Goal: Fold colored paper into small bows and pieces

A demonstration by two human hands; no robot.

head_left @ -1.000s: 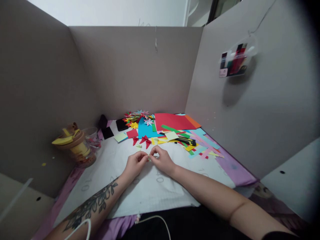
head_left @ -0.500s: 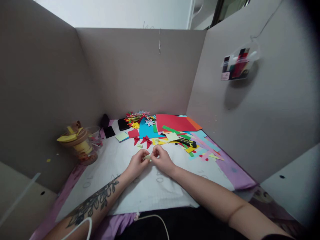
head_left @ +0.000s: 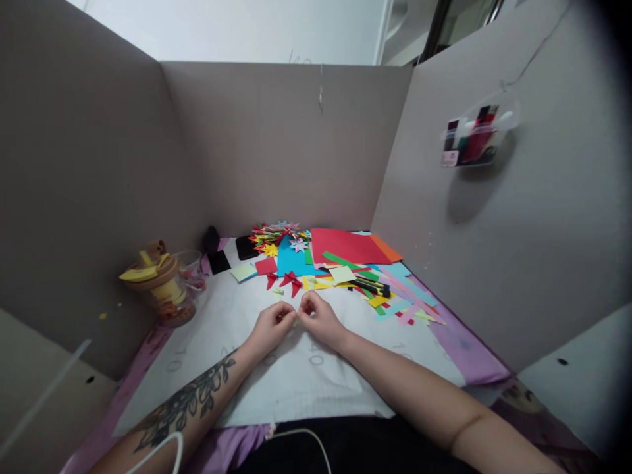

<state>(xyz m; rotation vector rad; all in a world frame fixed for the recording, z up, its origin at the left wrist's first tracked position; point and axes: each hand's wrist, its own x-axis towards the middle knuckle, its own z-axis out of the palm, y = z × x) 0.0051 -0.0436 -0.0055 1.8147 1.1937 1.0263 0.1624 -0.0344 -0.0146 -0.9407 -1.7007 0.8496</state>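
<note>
My left hand [head_left: 273, 322] and my right hand [head_left: 320, 317] meet fingertip to fingertip above the white sheet [head_left: 296, 388]. Both are closed in a pinch on a small pale green paper piece [head_left: 297, 322], mostly covered by the fingers. Just beyond them lie red folded paper pieces [head_left: 295, 288] and a small pale green folded one [head_left: 278, 291]. A stack of pale green square paper [head_left: 243, 272] and a red paper square [head_left: 266, 266] are farther back on the left.
Behind are finished paper stars [head_left: 270, 250], red paper sheets [head_left: 345, 246] and a blue sheet [head_left: 291, 260]. Right of centre, a utility knife [head_left: 372, 286] rests among coloured strips [head_left: 409, 289]. A brown-and-yellow cup [head_left: 165, 289] stands left. Grey panels [head_left: 286, 145] enclose the table.
The fingertips have drawn closer together, and less of the pale green paper shows between them. The whole view has shifted slightly.
</note>
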